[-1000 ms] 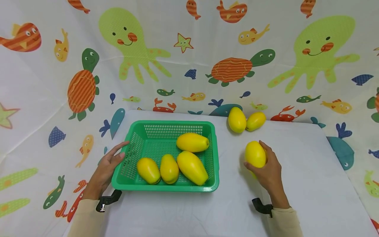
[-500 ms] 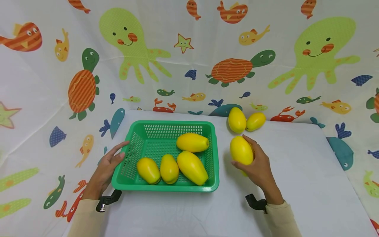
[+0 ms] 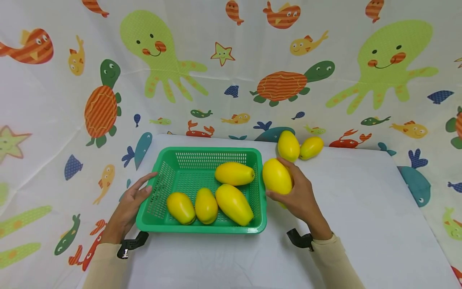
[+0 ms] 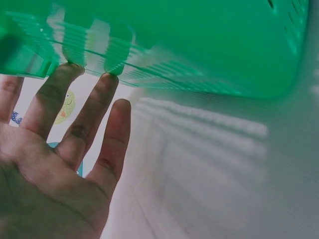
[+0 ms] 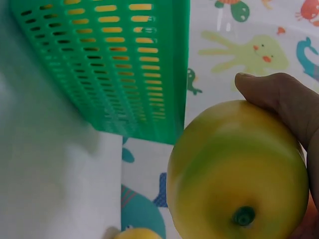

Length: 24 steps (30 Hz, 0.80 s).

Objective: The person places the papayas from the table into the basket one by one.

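Note:
A green plastic basket [image 3: 202, 229] with slotted walls sits on the white table, holding several yellow papayas [image 3: 234, 204]. My left hand [image 3: 128, 206] is at its left side; in the left wrist view the fingers [image 4: 107, 129] are extended, tips right at the basket's outer wall. My right hand [image 3: 297, 196] grips another papaya [image 3: 277, 176] just beyond the basket's right rim, tilted, with its green stem nub showing in the right wrist view. The thumb [image 5: 271, 89] and fingers curl round its sides. In that view the papaya [image 5: 234, 164] is close beside the slotted wall [image 5: 114, 64].
Two more yellow papayas, one larger [image 3: 288, 146] and one smaller [image 3: 312, 147], lie at the table's back edge, behind my right hand. A white cloth [image 3: 223, 80] printed with sea animals hangs behind the table and down its left side.
My right hand has carried the gripped papaya leftward and slightly back, from over the table to the basket's right rim. My left hand and the basket have stayed in place.

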Tool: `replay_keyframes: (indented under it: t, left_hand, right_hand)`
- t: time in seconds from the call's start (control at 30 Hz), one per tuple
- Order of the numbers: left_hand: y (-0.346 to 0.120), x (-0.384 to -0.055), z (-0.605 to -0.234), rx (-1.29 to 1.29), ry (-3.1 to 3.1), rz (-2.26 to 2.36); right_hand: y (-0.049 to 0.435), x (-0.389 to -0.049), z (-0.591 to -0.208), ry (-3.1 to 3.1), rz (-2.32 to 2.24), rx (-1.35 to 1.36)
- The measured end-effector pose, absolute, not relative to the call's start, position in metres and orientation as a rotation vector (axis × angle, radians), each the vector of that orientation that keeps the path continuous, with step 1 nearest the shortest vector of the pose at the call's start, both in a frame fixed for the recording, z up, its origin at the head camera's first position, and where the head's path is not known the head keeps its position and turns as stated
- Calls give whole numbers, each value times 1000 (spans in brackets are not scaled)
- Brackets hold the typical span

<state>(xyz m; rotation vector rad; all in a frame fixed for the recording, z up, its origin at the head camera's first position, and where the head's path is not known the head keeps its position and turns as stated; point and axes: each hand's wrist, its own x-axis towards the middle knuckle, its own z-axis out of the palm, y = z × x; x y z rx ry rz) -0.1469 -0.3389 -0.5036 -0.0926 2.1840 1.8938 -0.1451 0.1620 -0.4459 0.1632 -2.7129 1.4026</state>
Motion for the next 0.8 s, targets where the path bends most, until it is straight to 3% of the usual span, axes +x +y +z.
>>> replay_keyframes:
  t: [0.8]
  left_hand:
    - [-339, -147, -505, -84, 2199, 1887]
  right_hand:
    - [106, -171, -412, -2602, 1428, 548]
